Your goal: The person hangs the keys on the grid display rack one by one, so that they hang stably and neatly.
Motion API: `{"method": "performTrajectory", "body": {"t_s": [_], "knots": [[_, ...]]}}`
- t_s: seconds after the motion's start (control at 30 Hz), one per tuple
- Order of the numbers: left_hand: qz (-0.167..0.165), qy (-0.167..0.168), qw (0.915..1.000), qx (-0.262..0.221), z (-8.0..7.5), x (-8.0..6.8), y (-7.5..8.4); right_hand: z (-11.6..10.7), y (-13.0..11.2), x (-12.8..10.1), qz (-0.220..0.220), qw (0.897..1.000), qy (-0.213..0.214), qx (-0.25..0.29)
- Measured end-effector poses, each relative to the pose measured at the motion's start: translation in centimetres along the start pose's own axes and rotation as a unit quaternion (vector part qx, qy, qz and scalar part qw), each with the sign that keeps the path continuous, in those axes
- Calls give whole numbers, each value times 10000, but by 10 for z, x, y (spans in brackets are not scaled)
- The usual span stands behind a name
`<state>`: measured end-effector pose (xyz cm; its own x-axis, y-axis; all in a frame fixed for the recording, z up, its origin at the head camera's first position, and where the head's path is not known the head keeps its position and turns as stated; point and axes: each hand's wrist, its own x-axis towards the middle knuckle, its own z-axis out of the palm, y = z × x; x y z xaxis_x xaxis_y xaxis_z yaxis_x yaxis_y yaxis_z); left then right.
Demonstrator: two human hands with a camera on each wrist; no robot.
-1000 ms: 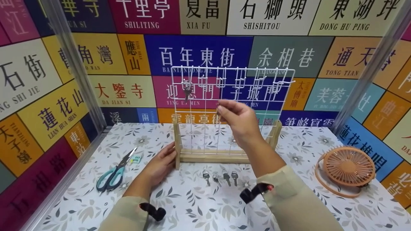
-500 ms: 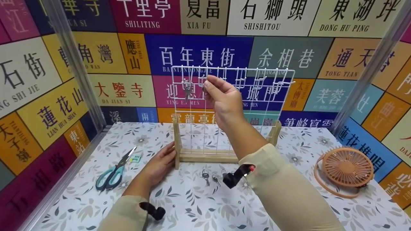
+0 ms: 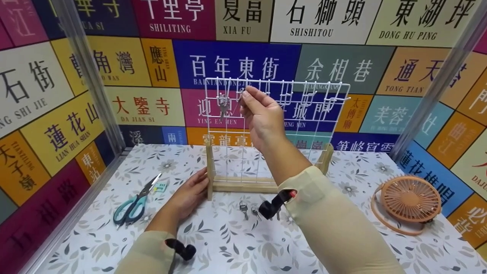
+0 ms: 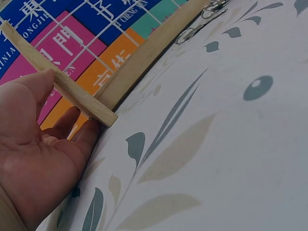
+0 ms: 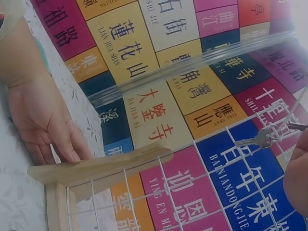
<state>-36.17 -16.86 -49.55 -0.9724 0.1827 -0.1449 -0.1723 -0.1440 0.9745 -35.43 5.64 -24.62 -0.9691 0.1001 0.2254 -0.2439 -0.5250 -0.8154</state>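
Right hand (image 3: 262, 118) raised at wire grid rack (image 3: 304, 114), fingertips pinching a key (image 3: 241, 95) against the top row, just right of a key already hanging (image 3: 223, 106). Left hand (image 3: 188, 196) flat, fingers relaxed, pressing the rack's wooden foot (image 4: 79, 98) at 9 o'clock. Loose keys (image 3: 245, 209) on table at 6 o'clock of rack; scissors (image 3: 135, 203) far left, fan (image 3: 411, 201) right.

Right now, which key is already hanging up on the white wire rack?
The key near the top-left of the white wire rack hangs from a hook, just left of the right hand. The other keys lie on the table.
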Motion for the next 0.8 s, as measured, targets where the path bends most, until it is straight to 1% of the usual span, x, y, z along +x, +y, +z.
{"method": "performTrajectory", "body": {"t_s": [0.2, 0.37, 0.53, 0.67, 0.7, 0.8], "knots": [[-6, 29, 10000, 26, -1, 1, -1, 0, 4, 0, -31, 9999, 52, -105], [53, 64, 10000, 31, 0, 1, -2, -14, 17, 1, 92, 9994, 82, -330], [115, 1, 9999, 82, 1, 1, -1, -44, 36, -6, 158, 9979, -28, -624], [118, -42, 9999, 56, 0, 2, -2, -78, 53, -18, 96, 9929, -231, -1161], [80, -11, 10000, 52, -1, 2, -2, -87, 57, -21, 87, 9911, -262, -1301], [23, 4, 10000, 69, -2, 2, -2, -114, 66, -29, 137, 9853, -259, -1682]]}}
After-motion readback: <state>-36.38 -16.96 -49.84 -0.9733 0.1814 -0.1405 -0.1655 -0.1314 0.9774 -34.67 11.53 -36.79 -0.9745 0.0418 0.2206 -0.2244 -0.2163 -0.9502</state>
